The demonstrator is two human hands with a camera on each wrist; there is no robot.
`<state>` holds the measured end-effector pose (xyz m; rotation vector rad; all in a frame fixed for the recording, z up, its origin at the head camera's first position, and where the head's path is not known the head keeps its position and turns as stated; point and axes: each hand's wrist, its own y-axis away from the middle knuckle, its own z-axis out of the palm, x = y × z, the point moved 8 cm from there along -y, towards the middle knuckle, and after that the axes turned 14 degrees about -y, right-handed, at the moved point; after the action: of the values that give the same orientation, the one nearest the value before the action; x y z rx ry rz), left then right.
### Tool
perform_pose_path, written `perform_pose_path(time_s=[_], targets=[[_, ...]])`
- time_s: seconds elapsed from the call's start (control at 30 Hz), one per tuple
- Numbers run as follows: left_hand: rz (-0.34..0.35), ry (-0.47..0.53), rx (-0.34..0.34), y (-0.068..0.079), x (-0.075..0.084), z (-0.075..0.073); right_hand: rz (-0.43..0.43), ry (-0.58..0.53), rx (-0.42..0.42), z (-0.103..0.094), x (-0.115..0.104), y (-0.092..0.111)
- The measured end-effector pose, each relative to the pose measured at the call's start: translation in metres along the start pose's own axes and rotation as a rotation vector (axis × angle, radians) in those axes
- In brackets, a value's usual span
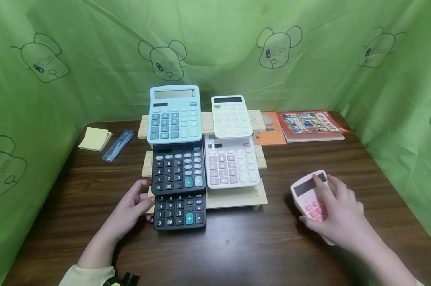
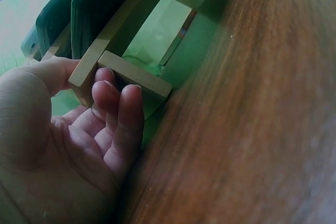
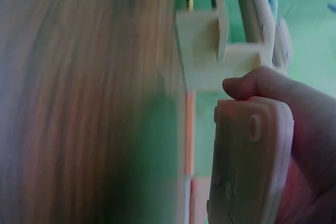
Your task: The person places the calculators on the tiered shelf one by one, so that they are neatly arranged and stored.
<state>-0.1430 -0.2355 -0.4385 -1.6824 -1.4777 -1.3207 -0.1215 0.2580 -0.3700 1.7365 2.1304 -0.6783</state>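
My right hand (image 1: 346, 212) holds a pink calculator (image 1: 303, 190) at the right, with the thumb along one edge and the fingers across its face. The right wrist view shows the calculator's back (image 3: 247, 156) raised off the table. At the left, my left hand (image 1: 129, 208) grips the lower left end of a tiered wooden rack (image 1: 233, 199), fingertips tucked under the slat. On the rack stand a light blue calculator (image 1: 175, 115), a white calculator (image 1: 232, 117), a black calculator (image 1: 178, 169), a white calculator with lilac keys (image 1: 232, 163) and a lower black calculator (image 1: 179, 212), partly hidden.
Yellow sticky notes (image 1: 94, 139) and a blue translucent case (image 1: 117, 146) lie left of the rack. Behind its right side are an orange booklet (image 1: 272, 133) and a red comic-style book (image 1: 310, 122). Green cloth (image 1: 215, 59) encloses the brown wooden table (image 1: 237, 254) at the back and sides.
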Motion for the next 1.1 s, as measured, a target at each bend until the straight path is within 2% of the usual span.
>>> perform_pose_path(time_s=[0.2, 0.4, 0.57, 1.1], targets=[[-0.004, 0.002, -0.002, 0.000, -0.002, 0.001, -0.122, -0.011, 0.001, 0.012, -0.042, -0.004], [0.003, 0.012, -0.001, 0.000, -0.004, 0.001, -0.196, -0.025, -0.017, 0.021, -0.071, -0.004], [0.016, 0.017, -0.002, -0.001, -0.003, 0.002, -0.216, -0.003, -0.039, 0.031, -0.086, -0.007], [0.007, 0.008, -0.005, 0.000, -0.001, 0.000, -0.288, -0.008, -0.025, 0.057, -0.115, -0.004]])
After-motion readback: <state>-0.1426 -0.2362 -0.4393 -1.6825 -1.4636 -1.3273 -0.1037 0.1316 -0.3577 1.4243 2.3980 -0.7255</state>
